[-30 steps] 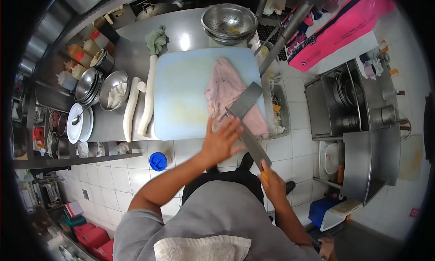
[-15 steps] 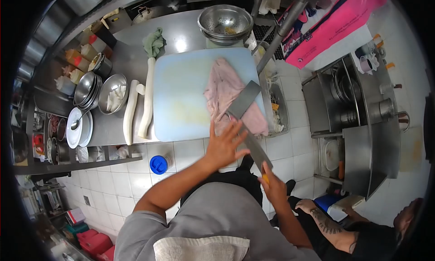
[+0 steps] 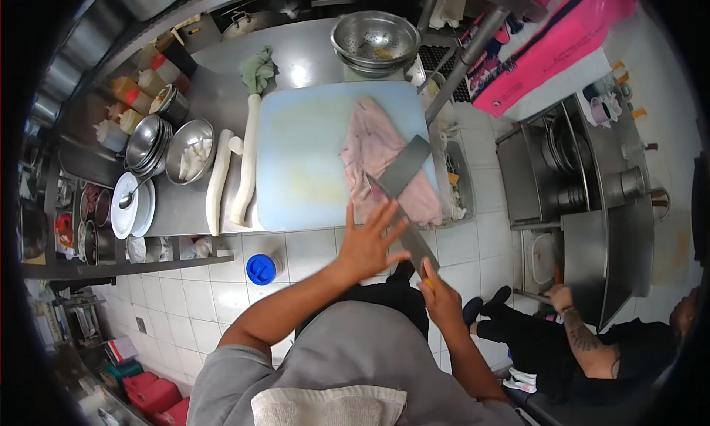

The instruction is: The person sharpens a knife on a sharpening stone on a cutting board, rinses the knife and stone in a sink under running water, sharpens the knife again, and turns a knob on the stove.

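Note:
My left hand (image 3: 367,247) hangs with fingers spread near the front edge of the white cutting board (image 3: 296,152), holding nothing. My right hand (image 3: 442,299) is closed around the yellow handle of a long knife (image 3: 418,245), whose blade points up and left toward the board. On the board's right part lies a pink cloth (image 3: 367,134). A wide cleaver blade (image 3: 405,166) rests across that cloth, and the knife's tip reaches the blade's lower end, where my left fingers partly hide the overlap.
Long white stalks (image 3: 247,160) lie left of the board, beside a bowl of white pieces (image 3: 190,151). A colander (image 3: 375,38) and a green cloth (image 3: 258,70) are behind. Another person (image 3: 584,345) is at the lower right. A blue-lidded container (image 3: 262,269) stands below the counter edge.
The other person has come into view at the lower right, one arm now reaching toward the metal shelf. My left hand has shifted slightly downward; my right hand still holds the knife.

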`<control>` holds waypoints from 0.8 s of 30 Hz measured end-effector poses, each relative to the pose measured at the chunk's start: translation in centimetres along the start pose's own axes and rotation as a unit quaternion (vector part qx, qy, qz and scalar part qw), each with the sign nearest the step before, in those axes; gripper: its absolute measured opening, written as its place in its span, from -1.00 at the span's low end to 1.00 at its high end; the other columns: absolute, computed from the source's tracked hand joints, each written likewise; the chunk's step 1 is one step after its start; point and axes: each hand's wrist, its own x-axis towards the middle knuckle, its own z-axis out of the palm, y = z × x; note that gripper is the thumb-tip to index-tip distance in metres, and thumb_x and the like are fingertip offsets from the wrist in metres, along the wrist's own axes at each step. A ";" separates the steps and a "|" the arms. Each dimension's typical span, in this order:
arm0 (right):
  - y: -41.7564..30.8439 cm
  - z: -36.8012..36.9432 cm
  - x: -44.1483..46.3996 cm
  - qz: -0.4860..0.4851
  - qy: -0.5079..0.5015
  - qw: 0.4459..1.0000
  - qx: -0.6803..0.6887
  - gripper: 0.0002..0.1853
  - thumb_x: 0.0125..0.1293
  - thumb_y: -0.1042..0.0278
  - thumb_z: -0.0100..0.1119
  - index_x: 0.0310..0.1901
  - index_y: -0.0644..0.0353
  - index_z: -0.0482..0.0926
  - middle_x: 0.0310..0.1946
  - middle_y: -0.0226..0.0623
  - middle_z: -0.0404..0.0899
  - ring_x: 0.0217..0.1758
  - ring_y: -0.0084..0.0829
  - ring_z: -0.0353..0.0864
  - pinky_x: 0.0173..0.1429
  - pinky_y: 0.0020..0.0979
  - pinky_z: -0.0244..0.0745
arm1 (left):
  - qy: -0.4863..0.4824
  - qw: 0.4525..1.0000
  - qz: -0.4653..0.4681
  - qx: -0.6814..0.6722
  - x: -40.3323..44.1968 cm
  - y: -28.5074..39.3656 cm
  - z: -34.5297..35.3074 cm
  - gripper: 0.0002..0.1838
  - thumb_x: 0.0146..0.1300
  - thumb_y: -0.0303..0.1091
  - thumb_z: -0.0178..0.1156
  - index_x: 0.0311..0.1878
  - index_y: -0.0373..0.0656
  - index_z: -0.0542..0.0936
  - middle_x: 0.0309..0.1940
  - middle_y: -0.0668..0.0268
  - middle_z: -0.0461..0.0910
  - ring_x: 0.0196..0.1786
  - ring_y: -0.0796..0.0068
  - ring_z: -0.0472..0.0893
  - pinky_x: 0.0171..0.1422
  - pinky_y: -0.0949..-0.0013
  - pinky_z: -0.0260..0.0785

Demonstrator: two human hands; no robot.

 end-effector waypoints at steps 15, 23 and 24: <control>-1.2 0.0 -0.9 0.026 -0.019 0.999 0.002 -0.44 0.33 0.14 0.14 0.36 -0.17 0.31 -0.17 -0.13 0.67 -0.16 -0.10 0.68 -0.12 -0.22 0.54 | -0.025 0.999 -0.006 -0.021 -0.2 -0.3 -0.6 -0.31 0.09 0.32 0.14 0.26 0.24 0.46 0.48 0.34 0.11 0.54 0.18 0.00 0.32 -0.54 -0.22; -3.7 2.4 12.9 0.005 -0.023 0.996 -0.083 -0.46 0.31 0.12 0.15 0.32 -0.13 0.34 -0.17 -0.08 0.63 -0.23 0.02 0.62 -0.19 -0.08 0.52 | -0.011 0.998 -0.056 0.020 7.6 -9.3 0.2 -0.41 0.22 0.24 0.04 0.22 0.16 0.51 0.44 0.30 0.18 0.51 0.19 0.06 0.33 -0.52 -0.17; -2.9 2.4 11.1 0.011 -0.014 0.997 -0.073 -0.47 0.32 0.12 0.14 0.32 -0.14 0.35 -0.19 -0.07 0.64 -0.25 0.01 0.63 -0.20 -0.09 0.52 | 0.008 0.999 -0.026 0.016 6.7 -8.2 0.5 -0.41 0.20 0.25 0.06 0.21 0.16 0.51 0.43 0.31 0.19 0.51 0.19 0.06 0.33 -0.52 -0.19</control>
